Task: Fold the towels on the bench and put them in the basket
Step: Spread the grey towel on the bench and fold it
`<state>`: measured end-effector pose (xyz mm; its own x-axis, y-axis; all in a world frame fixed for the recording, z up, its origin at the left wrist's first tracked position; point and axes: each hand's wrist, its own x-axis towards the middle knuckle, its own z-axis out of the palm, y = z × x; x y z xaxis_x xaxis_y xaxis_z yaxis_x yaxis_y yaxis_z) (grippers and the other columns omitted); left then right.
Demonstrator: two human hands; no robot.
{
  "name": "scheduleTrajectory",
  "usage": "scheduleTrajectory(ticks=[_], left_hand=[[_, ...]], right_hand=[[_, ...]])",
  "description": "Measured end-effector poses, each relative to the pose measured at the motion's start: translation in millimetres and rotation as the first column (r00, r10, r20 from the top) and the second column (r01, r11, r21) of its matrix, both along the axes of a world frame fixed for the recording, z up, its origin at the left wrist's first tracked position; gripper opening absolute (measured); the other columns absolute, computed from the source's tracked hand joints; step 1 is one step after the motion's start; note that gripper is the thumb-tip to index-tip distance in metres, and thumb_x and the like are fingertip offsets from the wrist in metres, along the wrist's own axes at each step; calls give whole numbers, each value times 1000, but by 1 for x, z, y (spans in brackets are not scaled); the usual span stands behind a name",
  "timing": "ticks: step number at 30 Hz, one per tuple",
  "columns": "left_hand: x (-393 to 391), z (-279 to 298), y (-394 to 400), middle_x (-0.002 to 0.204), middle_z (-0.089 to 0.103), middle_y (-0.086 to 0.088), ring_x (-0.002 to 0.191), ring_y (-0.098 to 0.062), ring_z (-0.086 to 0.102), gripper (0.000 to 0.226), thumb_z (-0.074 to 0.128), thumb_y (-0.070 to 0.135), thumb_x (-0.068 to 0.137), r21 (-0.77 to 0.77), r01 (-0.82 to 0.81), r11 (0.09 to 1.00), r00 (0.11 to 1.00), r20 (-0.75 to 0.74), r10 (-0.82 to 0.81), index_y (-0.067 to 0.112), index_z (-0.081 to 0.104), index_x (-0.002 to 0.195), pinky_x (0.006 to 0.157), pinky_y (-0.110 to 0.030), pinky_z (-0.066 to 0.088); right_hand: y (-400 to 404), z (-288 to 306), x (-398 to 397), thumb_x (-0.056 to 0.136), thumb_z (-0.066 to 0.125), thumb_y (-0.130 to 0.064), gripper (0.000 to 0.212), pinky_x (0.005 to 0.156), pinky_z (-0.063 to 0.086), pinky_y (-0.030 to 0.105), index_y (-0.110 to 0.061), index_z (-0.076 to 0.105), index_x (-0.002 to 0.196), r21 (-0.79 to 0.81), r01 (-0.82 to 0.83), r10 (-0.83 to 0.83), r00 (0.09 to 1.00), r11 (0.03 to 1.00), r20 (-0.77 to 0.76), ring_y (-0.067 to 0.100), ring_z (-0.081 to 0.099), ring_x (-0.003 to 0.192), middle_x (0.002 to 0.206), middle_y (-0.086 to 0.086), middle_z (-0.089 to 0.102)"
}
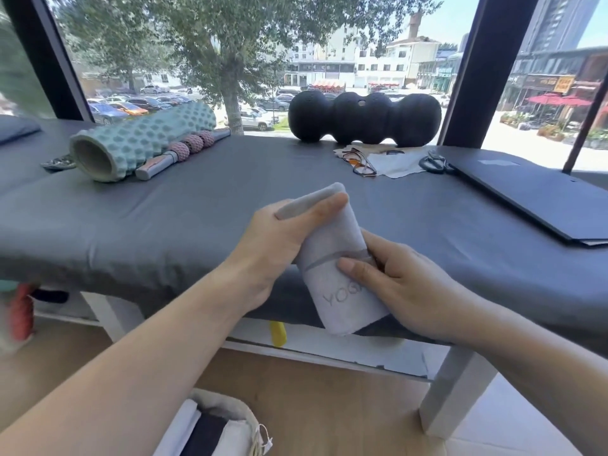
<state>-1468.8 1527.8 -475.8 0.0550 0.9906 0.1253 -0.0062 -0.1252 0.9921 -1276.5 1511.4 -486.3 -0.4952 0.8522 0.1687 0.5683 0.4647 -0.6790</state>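
Note:
A folded light-grey towel (332,245) with grey lettering is held in the air over the front edge of the grey-covered bench (197,205). My left hand (279,238) grips its upper end, thumb on top. My right hand (391,284) holds its lower half from the right, thumb pressing on the grey stripe. On the floor below, at the bottom edge of the view, stands the basket (227,403) with folded white and dark towels inside.
On the bench lie a teal foam roller (138,139), a massage stick (184,153), a black peanut-shaped roller (365,120), glasses (358,162) on a cloth, scissors (434,162) and a dark folder (533,195). Windows stand behind. A yellow object (278,334) hangs under the bench.

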Motion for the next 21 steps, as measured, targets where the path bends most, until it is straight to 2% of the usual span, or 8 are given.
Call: scheduleTrajectory(ticks=[3, 5, 7, 11, 14, 16, 18, 21], left_hand=[[-13, -4, -6, 89, 71, -7, 82, -20, 68, 50, 80, 56, 71, -6, -39, 999, 999, -38, 39, 11, 73, 93, 72, -34, 55], [-21, -7, -12, 84, 69, -6, 78, -20, 66, 46, 83, 52, 71, -6, -73, 997, 997, -32, 73, 11, 71, 87, 69, -35, 53], [-31, -10, -18, 83, 70, -7, 76, -21, 66, 48, 82, 48, 71, -18, -108, 994, 994, -25, 108, 6, 72, 92, 67, -35, 54], [-54, -14, -37, 83, 74, -3, 74, -13, 68, 22, 75, 36, 86, -33, -130, 991, 991, -40, 128, 14, 76, 90, 65, -26, 55], [-81, -17, -54, 95, 76, -9, 82, -14, 70, 33, 70, 37, 90, -64, -135, 989, 985, -122, 126, 8, 76, 105, 72, -27, 56], [-106, -19, -68, 106, 76, -9, 92, -15, 71, 36, 70, 38, 90, -123, -77, 989, 970, -238, 45, 10, 72, 113, 82, -30, 57], [-131, -28, -84, 110, 76, -2, 104, -15, 71, 44, 76, 42, 81, -179, -39, 983, 930, -367, -30, 16, 70, 115, 95, -36, 56], [-153, -47, -104, 105, 77, 2, 102, -14, 72, 53, 82, 51, 70, -201, -96, 975, 855, -518, -23, 20, 70, 111, 97, -44, 57]], right_hand=[[-3, 0, -7, 102, 47, -46, 24, 73, 42, 9, -50, 52, 124, -7, -39, 39, 999, 999, 25, -7, 61, 96, 104, -29, 67], [-4, -1, -13, 99, 54, -46, 29, 78, 46, 14, -50, 54, 128, -50, -71, 71, 997, 996, -5, -5, 64, 97, 105, -27, 69], [-6, -5, -21, 93, 63, -46, 31, 82, 52, 20, -45, 60, 124, -135, -117, 113, 993, 984, -39, -2, 67, 97, 105, -23, 72], [-10, -15, -40, 84, 75, -41, 25, 76, 55, 26, -27, 72, 105, -195, -157, 135, 984, 968, -120, 6, 71, 86, 93, -9, 77], [-9, -20, -60, 82, 79, -34, 17, 68, 50, 21, -23, 74, 95, -194, -217, 190, 971, 957, -148, 4, 66, 75, 83, -3, 75], [-9, -27, -73, 83, 80, -31, 9, 60, 43, 14, -32, 73, 89, -166, -245, 235, 969, 955, -76, -2, 60, 66, 73, -11, 71], [-11, -35, -87, 83, 79, -34, 13, 56, 41, 12, -39, 72, 92, -146, -256, 264, 963, 956, 44, -3, 61, 66, 74, -20, 70], [-14, -49, -113, 82, 79, -41, 21, 58, 45, 11, -43, 70, 100, -142, -292, 318, 919, 946, 233, -7, 63, 76, 83, -26, 71]])
